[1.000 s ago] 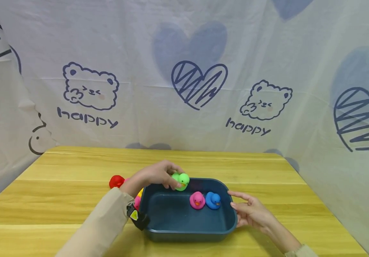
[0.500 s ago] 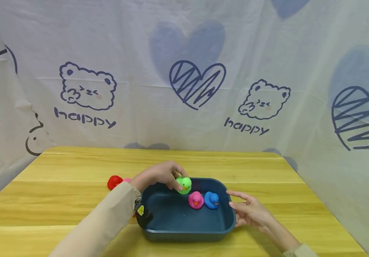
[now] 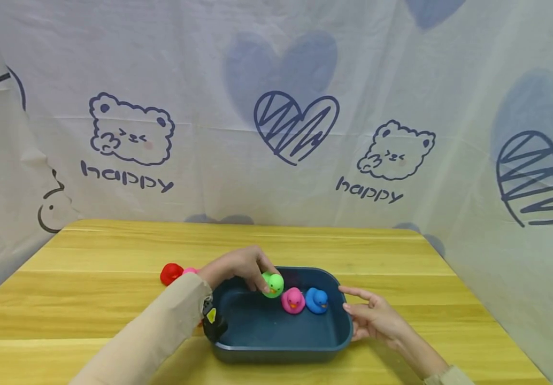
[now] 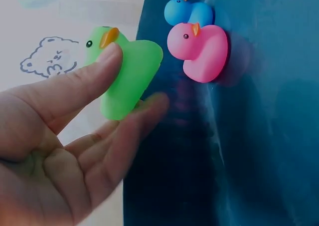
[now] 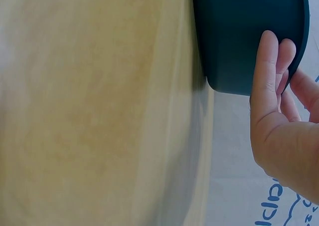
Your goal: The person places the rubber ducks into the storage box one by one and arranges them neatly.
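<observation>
My left hand pinches a green rubber duck between thumb and fingers, over the back left of a dark blue basin. In the left wrist view the thumb lies across the front of the duck. Inside the basin, toward its right end, a pink rubber duck and a blue rubber duck sit side by side. At the basin's right end is my right hand, its fairly straight fingers resting against the outer wall, as the right wrist view also shows.
On the wooden table, left of the basin, sit a red duck and a pink toy partly hidden by my left arm. A white printed cloth hangs behind the table and along its sides.
My left hand has carried the green duck rightward, then lowered it into the basin beside the pink duck. The right hand stays at the basin's right end.
</observation>
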Tool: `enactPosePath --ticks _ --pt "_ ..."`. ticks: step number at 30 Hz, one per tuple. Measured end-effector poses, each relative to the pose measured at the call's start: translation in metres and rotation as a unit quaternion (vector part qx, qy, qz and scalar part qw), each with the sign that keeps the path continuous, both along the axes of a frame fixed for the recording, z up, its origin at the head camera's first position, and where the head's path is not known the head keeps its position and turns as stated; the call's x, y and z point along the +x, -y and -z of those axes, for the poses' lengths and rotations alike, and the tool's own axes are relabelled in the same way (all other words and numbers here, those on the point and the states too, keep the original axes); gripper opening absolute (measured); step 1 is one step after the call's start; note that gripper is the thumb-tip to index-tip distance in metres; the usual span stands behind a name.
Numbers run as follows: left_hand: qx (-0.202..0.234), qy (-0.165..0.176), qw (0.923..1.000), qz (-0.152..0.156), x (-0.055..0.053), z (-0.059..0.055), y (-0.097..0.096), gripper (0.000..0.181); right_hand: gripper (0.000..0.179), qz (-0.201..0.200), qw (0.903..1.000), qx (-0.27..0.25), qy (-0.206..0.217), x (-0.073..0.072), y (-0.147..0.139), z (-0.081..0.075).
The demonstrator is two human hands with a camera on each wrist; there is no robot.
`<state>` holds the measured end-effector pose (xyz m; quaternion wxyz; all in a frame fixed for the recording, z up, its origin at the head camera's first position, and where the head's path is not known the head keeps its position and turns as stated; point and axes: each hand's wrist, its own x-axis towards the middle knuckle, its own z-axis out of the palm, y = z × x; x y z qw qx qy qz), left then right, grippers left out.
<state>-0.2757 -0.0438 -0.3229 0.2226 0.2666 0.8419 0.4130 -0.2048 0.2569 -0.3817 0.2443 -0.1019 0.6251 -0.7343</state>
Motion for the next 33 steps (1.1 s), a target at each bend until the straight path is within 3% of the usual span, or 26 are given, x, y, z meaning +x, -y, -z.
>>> enactPosePath --ticks 6,15,21,24,29,33 --pt "-0.017 -0.02 0.9994 -0.021 -0.002 -0.006 -0.001 0.026 0.053 0.001 1.0 0.002 0.001 0.0 0.0 0.001" --pt "0.053 0.041 0.9974 -0.029 -0.003 -0.011 -0.008 0.032 0.051 0.0 1.0 0.0 0.001 0.0 -0.001 0.001" --pt "0.044 0.061 0.9971 -0.014 -0.002 -0.011 -0.007 0.026 0.05 -0.003 1.0 -0.001 -0.004 0.0 -0.001 0.001" --pt "0.024 0.032 0.9992 0.004 -0.004 -0.01 -0.006 0.023 0.052 0.0 1.0 0.005 -0.002 0.0 0.0 0.001" --pt "0.009 -0.053 0.9974 0.048 -0.007 -0.008 -0.004 0.019 0.052 0.003 0.9999 0.011 -0.002 0.0 0.0 0.001" --pt "0.008 -0.06 0.9959 0.067 -0.007 -0.007 -0.001 0.018 0.053 0.003 0.9999 0.013 -0.003 0.0 0.0 0.0"
